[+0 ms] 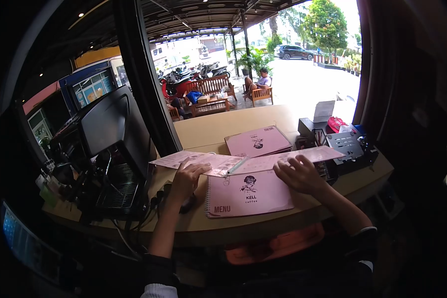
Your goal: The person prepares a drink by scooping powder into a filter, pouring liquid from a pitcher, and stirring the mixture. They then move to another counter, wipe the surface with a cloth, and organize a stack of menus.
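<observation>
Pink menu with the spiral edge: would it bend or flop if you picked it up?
Probably a bit bendy, not floppy: the spiral-bound menu lies flat with crisp corners, like stiff card. Likely light, being thin. It may slide easily on the smooth counter.

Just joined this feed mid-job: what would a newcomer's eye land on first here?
The pink spiral-bound menu lettered KELL coffee lies in the middle of the wooden counter, with loose pink sheets fanned across its top edge. The left hand and right hand rest on those sheets. A dark point-of-sale monitor stands at the left.
</observation>
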A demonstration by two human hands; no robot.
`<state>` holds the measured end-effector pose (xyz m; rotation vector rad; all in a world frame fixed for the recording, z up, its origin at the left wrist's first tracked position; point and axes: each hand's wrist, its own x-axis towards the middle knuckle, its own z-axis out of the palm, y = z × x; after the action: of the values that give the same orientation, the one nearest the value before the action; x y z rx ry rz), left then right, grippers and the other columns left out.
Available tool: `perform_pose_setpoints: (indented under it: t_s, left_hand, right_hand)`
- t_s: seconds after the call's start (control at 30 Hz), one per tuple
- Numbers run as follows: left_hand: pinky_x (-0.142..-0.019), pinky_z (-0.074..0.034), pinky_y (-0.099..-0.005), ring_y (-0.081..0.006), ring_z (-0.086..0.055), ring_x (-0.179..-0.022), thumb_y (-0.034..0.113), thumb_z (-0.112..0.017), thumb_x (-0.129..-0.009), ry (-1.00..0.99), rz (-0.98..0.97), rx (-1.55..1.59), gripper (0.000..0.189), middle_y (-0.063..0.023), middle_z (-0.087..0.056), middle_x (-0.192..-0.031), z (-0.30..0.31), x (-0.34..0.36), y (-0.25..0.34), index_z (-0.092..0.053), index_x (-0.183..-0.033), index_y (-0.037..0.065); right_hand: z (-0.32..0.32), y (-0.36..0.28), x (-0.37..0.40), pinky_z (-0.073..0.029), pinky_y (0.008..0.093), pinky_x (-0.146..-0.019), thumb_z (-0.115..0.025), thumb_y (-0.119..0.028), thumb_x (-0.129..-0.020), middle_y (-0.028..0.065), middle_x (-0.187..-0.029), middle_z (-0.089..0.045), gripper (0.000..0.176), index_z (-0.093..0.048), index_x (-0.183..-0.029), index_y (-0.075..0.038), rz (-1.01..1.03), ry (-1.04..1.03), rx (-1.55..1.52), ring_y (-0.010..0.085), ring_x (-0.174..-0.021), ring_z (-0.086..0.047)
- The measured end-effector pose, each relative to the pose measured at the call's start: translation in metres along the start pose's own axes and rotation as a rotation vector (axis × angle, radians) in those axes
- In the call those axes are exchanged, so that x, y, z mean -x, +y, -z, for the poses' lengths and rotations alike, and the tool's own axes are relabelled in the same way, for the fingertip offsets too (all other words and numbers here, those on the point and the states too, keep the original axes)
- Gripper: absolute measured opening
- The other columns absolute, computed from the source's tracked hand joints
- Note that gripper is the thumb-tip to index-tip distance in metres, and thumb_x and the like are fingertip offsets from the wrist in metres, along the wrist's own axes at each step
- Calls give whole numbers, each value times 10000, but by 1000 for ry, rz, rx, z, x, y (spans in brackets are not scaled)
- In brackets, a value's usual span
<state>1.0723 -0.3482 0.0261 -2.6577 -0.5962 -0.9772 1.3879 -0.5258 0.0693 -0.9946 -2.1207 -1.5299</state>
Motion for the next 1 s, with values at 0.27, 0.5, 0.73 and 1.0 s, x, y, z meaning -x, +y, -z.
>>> perform_pose_setpoints:
  t_s: [0.27, 0.5, 0.73, 1.0]
  left_hand:
    - [-1056, -295, -461, -179, -557, -1098, 136, -518, -859, 30, 122, -53, 229, 0, -637, -1110, -50, 72, 7, -644, -1049, 152]
    - [-648, -449, -250, -144, -552, -779, 164, -746, -711, 268, 888, 510, 262, -35, -535, -826, -55, 132, 4, -526, -803, 56]
    - [-762, -545, -353, -179, -561, -972, 146, -612, -877, 312, 1257, 1408, 366, -110, -502, -1122, -78, 116, 6, -332, -1102, 71]
    - [-822, -486, -296, -182, -507, -1068, -26, -597, -821, 789, 980, 1143, 496, -130, -500, -1161, -97, 78, 2, -318, -1229, 13]
  right_hand:
    - [-11, -74, 52, -451, 277, -659, -590, -187, -762, 25, -939, -565, 239, -591, -980, -90, -85, -179, -170, 138, -812, -553]
    - [-19, -107, 76, -456, 291, -650, -564, -178, -766, 12, -970, -562, 252, -577, -1009, -114, -204, -269, -257, 151, -845, -562]
    - [-16, -109, 83, -444, 353, -761, -578, -208, -803, 56, -1048, -566, 225, -590, -995, -92, -349, -367, -500, 206, -926, -556]
    - [27, -67, 110, -456, 384, -776, -649, -181, -790, 133, -1112, -551, 304, -551, -1039, -38, -1052, -225, -323, 268, -950, -563]
